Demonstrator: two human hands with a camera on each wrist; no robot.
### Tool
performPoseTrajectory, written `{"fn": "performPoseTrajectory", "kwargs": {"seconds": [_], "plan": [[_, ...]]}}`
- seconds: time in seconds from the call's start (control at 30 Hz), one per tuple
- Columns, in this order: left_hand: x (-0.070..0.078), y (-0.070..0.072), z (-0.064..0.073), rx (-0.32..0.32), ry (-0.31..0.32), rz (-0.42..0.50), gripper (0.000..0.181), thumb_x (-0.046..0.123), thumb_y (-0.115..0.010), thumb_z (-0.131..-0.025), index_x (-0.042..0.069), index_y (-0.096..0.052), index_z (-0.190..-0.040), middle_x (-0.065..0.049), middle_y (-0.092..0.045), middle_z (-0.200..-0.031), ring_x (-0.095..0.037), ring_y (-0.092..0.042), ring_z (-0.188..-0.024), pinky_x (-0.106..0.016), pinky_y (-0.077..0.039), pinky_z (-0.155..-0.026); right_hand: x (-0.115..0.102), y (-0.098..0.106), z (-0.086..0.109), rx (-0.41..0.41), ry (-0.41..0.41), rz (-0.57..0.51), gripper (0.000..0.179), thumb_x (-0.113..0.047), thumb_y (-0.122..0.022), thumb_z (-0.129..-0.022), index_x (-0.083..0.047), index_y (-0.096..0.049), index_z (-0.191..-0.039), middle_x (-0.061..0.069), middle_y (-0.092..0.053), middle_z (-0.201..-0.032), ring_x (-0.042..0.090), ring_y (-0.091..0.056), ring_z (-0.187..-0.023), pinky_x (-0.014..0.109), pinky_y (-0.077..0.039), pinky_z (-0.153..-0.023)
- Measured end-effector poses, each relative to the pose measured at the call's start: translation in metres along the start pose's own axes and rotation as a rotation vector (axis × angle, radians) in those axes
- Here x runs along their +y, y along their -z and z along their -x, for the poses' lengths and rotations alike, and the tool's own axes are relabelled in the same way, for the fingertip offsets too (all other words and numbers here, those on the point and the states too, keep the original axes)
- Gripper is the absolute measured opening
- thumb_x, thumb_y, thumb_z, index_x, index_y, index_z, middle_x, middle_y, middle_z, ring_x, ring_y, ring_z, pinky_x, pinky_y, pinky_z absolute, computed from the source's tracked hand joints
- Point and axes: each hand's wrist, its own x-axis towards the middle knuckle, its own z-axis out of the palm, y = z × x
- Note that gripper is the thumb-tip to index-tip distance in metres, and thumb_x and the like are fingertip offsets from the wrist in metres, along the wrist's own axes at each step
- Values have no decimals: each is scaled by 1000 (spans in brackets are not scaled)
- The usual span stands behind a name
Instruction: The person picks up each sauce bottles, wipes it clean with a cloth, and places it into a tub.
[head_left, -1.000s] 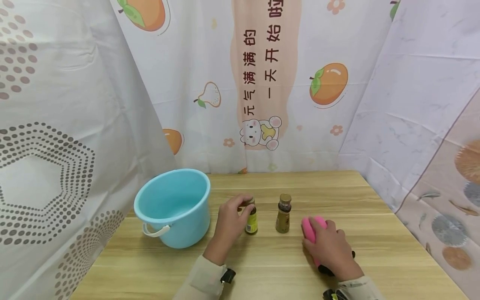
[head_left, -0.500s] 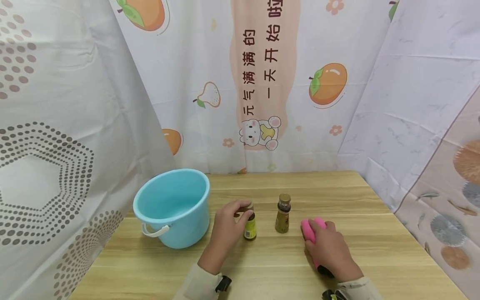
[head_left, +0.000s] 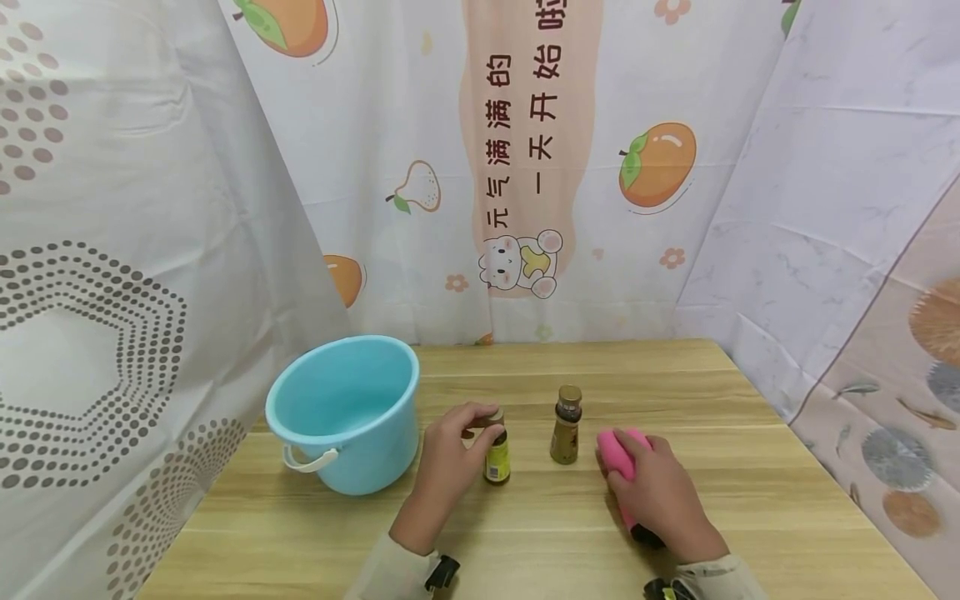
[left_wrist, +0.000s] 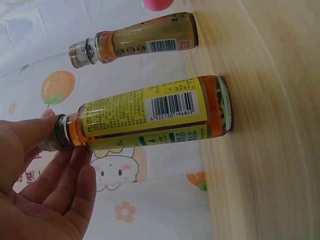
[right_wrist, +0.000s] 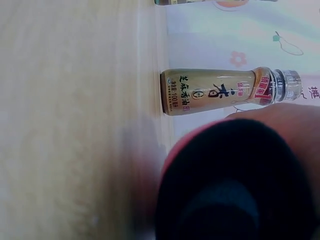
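Note:
My left hand (head_left: 448, 454) pinches the cap of a small glass bottle (left_wrist: 145, 115) with a yellow label and barcode. That bottle is upright, its base at or just above the wooden table. To its right stands a sesame oil bottle (head_left: 566, 427) with a brown-gold label, touched by neither hand; its front label faces the right wrist view (right_wrist: 215, 91). Farther right, my right hand (head_left: 660, 492) grips a pink object (head_left: 617, 455) with a black end (right_wrist: 235, 185). The hand covers much of it, so its kind is unclear.
A light blue bucket (head_left: 408, 425) with a white handle (head_left: 311, 461) stands left of my left hand. The wooden table (head_left: 540, 542) reaches back to a printed curtain (head_left: 420, 275), with more hanging cloth on both sides.
My left hand and the yellow-label bottle have shifted slightly left and toward me. My right hand has moved the pink object a little left. The sesame oil bottle and bucket stay put.

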Motion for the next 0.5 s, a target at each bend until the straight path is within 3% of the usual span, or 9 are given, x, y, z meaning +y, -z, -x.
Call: {"fn": "performPoseTrajectory", "kwargs": {"seconds": [0.23,0.5], "plan": [[-1,2,2,0,6,4,25,33,-77,-93,25,-75,-117,12,-76,-112,-2,-72,-96,-36,-63,-78,-2,3,0,132,80,-6,62,-34,-76,-91,-9,-59,-145,32,-47,-145,46,-65,-103,58,-58,-77],[1,2,2,12,14,30,23,27,-79,-92,25,-76,-115,13,-76,-111,-2,-72,-96,-36,-63,-78,-11,13,5,278,157,-62,63,-26,-77,-87,-12,-60,-146,26,-49,-150,43,-65,-106,56,-60,-74]]}}
